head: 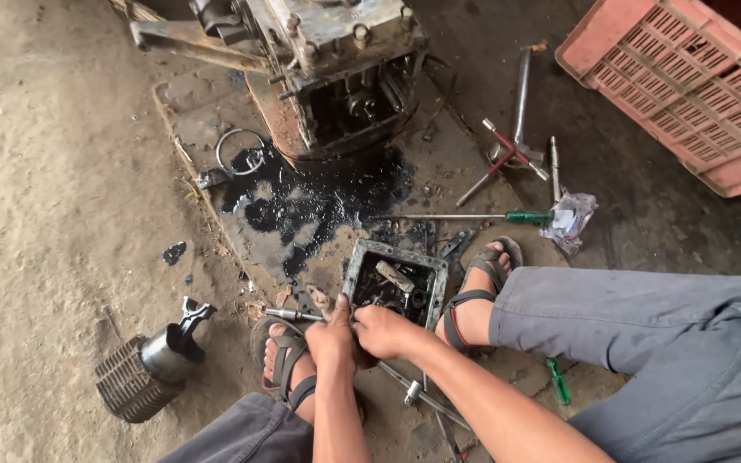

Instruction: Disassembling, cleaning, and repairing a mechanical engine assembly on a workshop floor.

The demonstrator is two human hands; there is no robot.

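Oily grey rectangular metal cover pan (394, 285), lying on the stained ground between our sandalled feet, looks heavy, rigid and slick, so we judge its raised rim the surest hold, where our left hand (329, 336) and right hand (385, 331) curl closed.

Crumpled clear plastic packet (570, 220) with pale printed patches, lying on the oily ground just beside a green-handled screwdriver (482, 217).
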